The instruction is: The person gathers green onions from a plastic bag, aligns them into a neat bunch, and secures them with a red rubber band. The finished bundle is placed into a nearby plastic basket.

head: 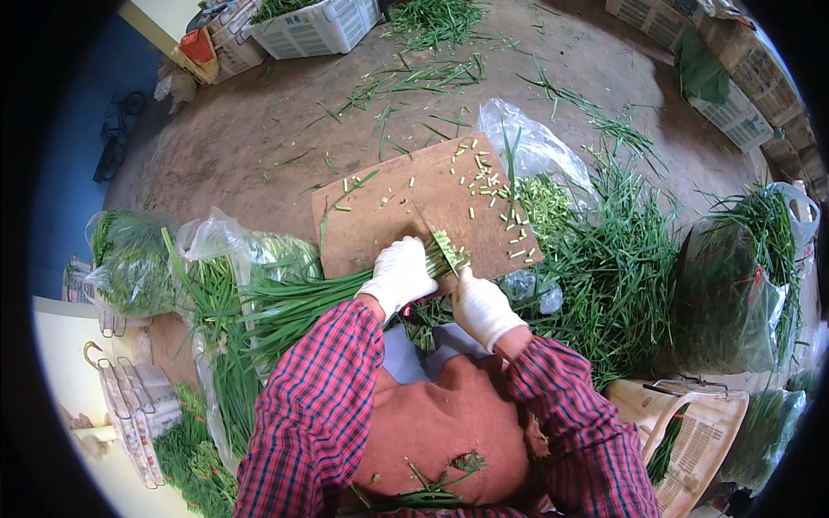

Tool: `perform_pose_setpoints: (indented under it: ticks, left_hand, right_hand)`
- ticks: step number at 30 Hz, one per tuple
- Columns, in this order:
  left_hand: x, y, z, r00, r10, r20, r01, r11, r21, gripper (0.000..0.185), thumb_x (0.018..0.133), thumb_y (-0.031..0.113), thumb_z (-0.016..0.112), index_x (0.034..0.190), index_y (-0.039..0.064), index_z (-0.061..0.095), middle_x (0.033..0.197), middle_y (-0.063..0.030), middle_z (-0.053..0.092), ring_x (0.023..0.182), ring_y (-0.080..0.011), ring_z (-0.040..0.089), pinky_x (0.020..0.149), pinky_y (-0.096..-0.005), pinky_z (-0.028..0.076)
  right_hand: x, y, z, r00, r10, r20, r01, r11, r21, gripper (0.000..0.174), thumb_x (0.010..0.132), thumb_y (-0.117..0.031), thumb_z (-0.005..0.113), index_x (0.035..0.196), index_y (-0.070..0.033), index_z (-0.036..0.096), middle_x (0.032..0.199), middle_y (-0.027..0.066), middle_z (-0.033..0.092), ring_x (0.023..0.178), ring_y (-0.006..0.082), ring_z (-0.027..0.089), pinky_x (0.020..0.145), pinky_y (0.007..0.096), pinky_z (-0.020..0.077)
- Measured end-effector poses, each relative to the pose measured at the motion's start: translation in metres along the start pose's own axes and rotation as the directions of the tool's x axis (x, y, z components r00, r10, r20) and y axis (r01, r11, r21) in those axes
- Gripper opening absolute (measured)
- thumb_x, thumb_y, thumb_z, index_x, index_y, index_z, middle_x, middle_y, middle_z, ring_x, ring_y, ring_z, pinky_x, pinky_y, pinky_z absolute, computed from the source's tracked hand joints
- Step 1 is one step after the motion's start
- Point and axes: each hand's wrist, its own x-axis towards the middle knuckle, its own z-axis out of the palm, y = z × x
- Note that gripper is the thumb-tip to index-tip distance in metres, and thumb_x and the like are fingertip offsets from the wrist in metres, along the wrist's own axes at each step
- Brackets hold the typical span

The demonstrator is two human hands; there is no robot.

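My left hand (399, 275), in a white knit glove, presses a bundle of long green leafy stalks (311, 299) against a wooden cutting board (369, 213). The stalks' pale ends point right, and their leaves trail off to the left. In its white glove, my right hand (482, 304) grips a knife at the board's near edge. The knife blade (443, 246) stands across the stalk ends, with cut pieces lying against its right side. The knife's handle is hidden in my fist. Short pale stem pieces (482, 171) are scattered over the board's right part.
Right of the board lie a heap of green leaves (609, 278) and a clear plastic bag (541, 139) near chopped stems (544, 201). Bagged greens (139, 265) stand at left, more (732, 304) at far right. A white plastic crate (317, 31) sits at the back.
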Motion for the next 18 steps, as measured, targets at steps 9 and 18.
perform_pose_setpoints:
  ticks: [9, 18]
  left_hand:
    - [-0.003, -0.004, 0.005, 0.999, 0.022, -0.042, -0.021, 1.000, 0.022, 0.065, 0.065, 0.039, 0.078, 0.111, 0.000, 0.056, 0.107, -0.0192, 0.061, 0.103, -0.0368, 0.062, 0.088, -0.0450, 0.052]
    - [-0.001, -0.006, 0.004, 1.000, 0.009, -0.025, -0.010, 1.000, -0.014, 0.058, 0.064, 0.037, 0.077, 0.108, 0.003, 0.058, 0.107, -0.0186, 0.063, 0.101, -0.0360, 0.064, 0.086, -0.0446, 0.053]
  right_hand:
    - [0.034, 0.010, 0.013, 0.998, -0.036, -0.060, 0.035, 0.999, -0.023, 0.025, 0.090, -0.016, 0.050, 0.106, 0.002, 0.056, 0.081, 0.0247, 0.069, 0.079, 0.0421, 0.069, 0.072, 0.0514, 0.0551]
    - [0.011, 0.065, -0.025, 0.931, -0.042, -0.362, -0.044, 0.973, -0.226, 0.049, 0.089, -0.019, 0.060, 0.134, -0.004, 0.048, 0.105, 0.0196, 0.063, 0.084, 0.0355, 0.067, 0.070, 0.0455, 0.0555]
